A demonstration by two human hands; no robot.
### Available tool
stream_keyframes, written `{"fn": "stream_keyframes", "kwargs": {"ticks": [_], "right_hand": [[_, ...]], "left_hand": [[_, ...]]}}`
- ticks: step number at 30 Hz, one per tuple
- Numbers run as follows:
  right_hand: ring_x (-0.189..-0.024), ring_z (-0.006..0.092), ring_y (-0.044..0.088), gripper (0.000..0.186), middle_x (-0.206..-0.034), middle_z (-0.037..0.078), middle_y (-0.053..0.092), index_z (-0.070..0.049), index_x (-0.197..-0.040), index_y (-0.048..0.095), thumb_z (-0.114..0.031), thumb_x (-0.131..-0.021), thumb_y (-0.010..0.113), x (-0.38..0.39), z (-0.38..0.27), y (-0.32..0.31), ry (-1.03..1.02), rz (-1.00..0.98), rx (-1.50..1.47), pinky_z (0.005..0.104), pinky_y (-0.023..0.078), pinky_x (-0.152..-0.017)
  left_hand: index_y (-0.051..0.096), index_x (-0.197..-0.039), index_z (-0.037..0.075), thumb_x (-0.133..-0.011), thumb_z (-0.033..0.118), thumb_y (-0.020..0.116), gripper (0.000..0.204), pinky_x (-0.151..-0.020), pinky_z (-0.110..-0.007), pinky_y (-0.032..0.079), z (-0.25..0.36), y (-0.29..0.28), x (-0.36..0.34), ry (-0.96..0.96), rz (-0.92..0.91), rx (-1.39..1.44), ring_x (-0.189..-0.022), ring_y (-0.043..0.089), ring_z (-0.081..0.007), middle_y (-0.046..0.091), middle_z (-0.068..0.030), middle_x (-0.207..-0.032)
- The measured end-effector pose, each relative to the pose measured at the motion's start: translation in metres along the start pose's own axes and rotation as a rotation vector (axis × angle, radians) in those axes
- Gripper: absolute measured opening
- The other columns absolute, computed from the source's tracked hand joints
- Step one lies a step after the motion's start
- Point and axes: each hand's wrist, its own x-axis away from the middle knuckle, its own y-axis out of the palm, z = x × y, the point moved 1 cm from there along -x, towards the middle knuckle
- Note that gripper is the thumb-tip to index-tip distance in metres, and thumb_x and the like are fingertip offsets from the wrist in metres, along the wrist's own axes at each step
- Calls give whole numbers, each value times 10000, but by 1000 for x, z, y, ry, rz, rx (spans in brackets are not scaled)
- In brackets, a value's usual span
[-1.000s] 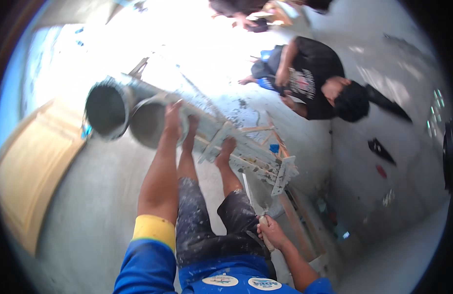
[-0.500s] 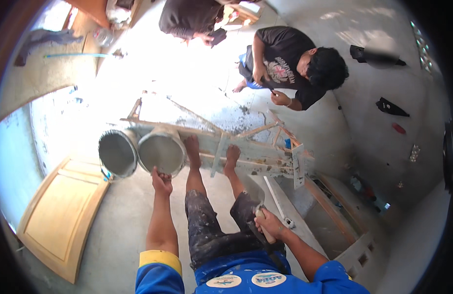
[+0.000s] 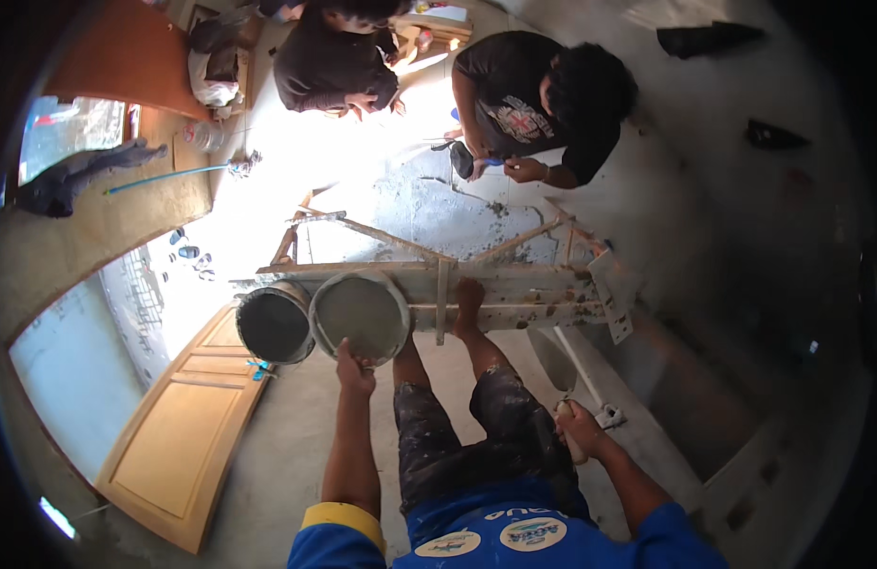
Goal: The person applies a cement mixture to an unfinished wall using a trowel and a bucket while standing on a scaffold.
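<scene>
Left hand (image 3: 355, 365) grips the near rim of the full grey bucket (image 3: 360, 315); right hand (image 3: 579, 429) clasps a trowel handle (image 3: 576, 375); best tilt the bucket slowly, steadied against the scaffold frame (image 3: 514, 284).

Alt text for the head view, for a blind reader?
Seen from above, a person's left hand grips the rim of a grey-filled bucket on a wooden scaffold; the right hand holds a trowel. Two people crouch below.

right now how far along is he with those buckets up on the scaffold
Done: two buckets stand side by side at the wooden scaffold; the right bucket looks filled with grey mix, the left bucket looks dark inside. In hand: the left hand grips the filled bucket's rim, the right hand holds a trowel. Left: I see none of the mix spread anywhere yet.
</scene>
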Motion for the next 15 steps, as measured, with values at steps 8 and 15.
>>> {"fn": "stream_keyframes", "kwargs": {"ticks": [8, 15], "right_hand": [[-632, 135, 523, 225, -785, 28, 516, -97, -1077, 485, -244, -915, 534, -12, 143, -27, 0, 122, -385, 317, 476, -572], [-671, 177, 538, 247, -831, 45, 540, -105, -1080, 504, -316, -951, 515, -17, 313, 24, 281, 133, -792, 360, 487, -631]], "left_hand": [[581, -924, 65, -902, 294, 591, 230, -485, -289, 408, -91, 80, 72, 65, -102, -552, -561, 486, -122, 497, -21, -686], [603, -1079, -42, -850, 339, 605, 445, -707, -426, 479, -192, 130, 85, 279, -268, -1337, -818, 643, -335, 662, -182, -855]]}}
